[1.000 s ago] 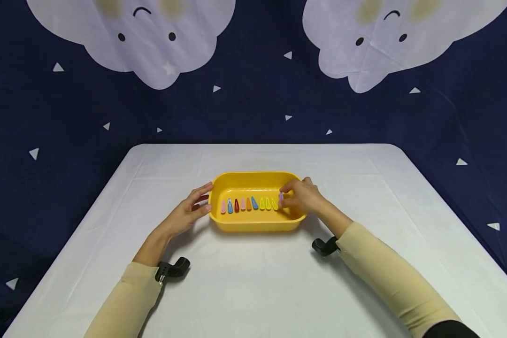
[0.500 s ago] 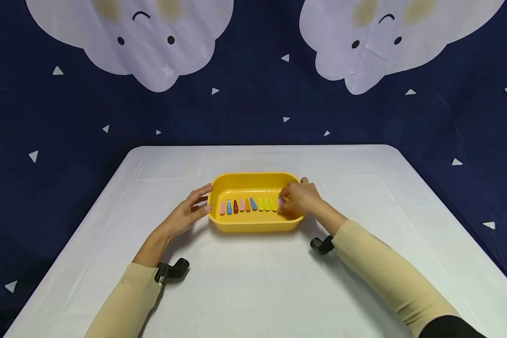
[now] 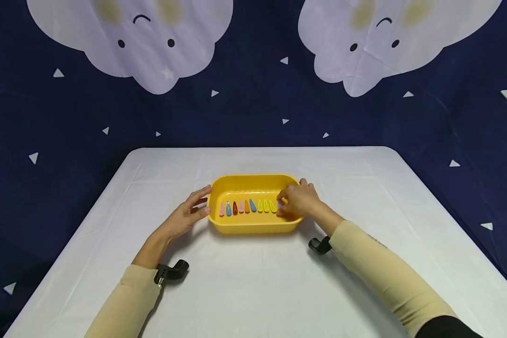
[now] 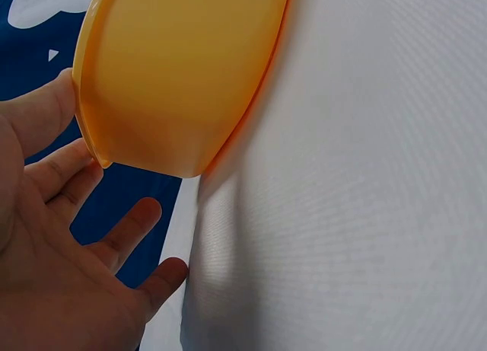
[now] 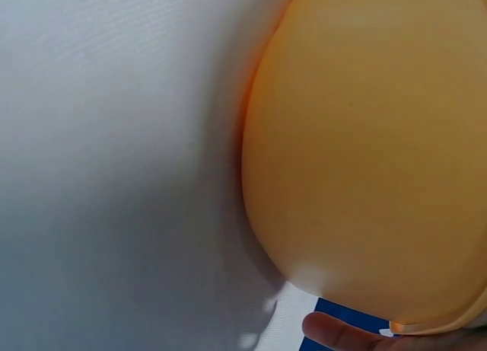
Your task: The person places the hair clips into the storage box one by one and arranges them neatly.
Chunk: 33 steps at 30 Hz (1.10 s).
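A yellow plastic tray (image 3: 253, 228) holds a side-by-side row of small snap hair clips in pink, blue, red, orange and yellow. My right hand (image 3: 303, 199) reaches over the tray's right end and pinches a purple hair clip (image 3: 280, 203), partly hidden by the fingers, close to the last yellow clip (image 3: 272, 206). At the other end, my left hand (image 3: 188, 214) touches the rim with thumb and fingertips, its fingers spread and fairly straight. The left wrist view shows those fingers (image 4: 131, 229) beside the tray wall (image 4: 167, 77). In the right wrist view the tray's outer wall (image 5: 365, 153) hides the clip.
A white cloth covers the table (image 3: 253, 281) under the tray. Behind it hangs a dark blue backdrop (image 3: 253, 112) with clouds and small triangles. Black camera mounts (image 3: 173, 271) are strapped at both wrists, near the beige sleeves (image 3: 124, 305).
My right hand has lowered slightly with the purple hair clip, bringing it down beside the row at the tray floor. The left hand has stayed at the rim. The head view has shifted a little.
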Motion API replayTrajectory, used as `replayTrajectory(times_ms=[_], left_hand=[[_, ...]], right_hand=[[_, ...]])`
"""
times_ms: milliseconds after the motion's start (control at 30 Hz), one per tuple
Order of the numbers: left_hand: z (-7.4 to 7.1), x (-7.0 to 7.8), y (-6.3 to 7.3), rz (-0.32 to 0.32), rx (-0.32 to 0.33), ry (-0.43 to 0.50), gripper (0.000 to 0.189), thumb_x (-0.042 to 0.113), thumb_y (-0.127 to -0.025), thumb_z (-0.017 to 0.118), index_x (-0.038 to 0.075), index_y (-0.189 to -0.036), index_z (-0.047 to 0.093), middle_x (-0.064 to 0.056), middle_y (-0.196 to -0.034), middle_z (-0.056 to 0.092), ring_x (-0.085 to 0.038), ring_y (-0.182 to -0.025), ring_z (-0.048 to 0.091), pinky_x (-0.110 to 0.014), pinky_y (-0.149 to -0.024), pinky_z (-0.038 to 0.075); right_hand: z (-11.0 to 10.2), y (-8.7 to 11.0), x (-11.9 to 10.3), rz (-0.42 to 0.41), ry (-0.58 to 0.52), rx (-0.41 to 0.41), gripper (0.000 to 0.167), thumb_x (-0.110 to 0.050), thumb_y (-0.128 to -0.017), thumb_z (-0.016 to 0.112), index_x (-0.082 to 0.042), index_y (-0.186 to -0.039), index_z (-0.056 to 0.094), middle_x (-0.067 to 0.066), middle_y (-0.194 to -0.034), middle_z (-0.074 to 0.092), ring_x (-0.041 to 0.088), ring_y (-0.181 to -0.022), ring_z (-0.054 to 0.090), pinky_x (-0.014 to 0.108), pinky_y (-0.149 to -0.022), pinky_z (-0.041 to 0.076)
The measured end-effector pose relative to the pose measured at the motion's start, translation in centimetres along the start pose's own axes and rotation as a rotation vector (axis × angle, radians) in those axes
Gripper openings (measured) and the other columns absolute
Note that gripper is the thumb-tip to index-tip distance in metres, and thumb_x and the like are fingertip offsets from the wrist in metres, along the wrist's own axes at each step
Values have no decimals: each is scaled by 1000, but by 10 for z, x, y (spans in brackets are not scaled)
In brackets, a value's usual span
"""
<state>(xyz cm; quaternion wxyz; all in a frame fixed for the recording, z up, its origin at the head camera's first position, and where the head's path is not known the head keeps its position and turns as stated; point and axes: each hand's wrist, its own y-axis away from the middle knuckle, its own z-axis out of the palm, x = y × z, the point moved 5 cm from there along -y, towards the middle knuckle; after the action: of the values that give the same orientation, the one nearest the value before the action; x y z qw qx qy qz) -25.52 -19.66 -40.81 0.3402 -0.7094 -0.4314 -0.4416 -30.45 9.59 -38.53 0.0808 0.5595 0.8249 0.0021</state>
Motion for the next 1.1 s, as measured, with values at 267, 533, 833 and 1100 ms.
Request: replayTrajectory(times_ms=[267, 533, 833, 1100], left_hand=[[-1, -1, 0, -4, 6, 7, 59, 17, -96, 53, 10, -149, 28, -12, -158, 14, -43, -137, 27, -59, -113, 26], [0, 0, -2, -9, 4, 6, 59, 17, -96, 54, 10, -149, 28, -12, -159, 14, -43, -137, 28, -59, -112, 27], [1, 0, -2, -4, 6, -2, 58, 17, -96, 54, 9, -148, 30, -11, -158, 15, -43, -138, 26, -59, -113, 25], [-3, 5, 1, 17, 52, -48, 57, 17, -95, 56, 11, -147, 32, -13, -156, 23, -42, -139, 27, -59, -113, 23]], right_hand=[[1, -2, 0, -7, 13, 1, 36, -48, -76, 74, -25, -103, 72, 2, -106, 63, 32, -95, 44, 37, -72, 31], [1, -2, 3, -7, 7, 4, 30, -49, -75, 74, -25, -94, 70, 1, -101, 62, 31, -93, 43, 36, -70, 29], [0, 3, 5, 22, -69, 20, 45, -46, -78, 72, -22, -116, 68, 4, -121, 63, 33, -101, 44, 38, -75, 31], [-7, 4, 10, 14, -232, 56, 47, -49, -83, 66, -20, -120, 66, 5, -132, 59, 36, -114, 40, 46, -90, 31]])
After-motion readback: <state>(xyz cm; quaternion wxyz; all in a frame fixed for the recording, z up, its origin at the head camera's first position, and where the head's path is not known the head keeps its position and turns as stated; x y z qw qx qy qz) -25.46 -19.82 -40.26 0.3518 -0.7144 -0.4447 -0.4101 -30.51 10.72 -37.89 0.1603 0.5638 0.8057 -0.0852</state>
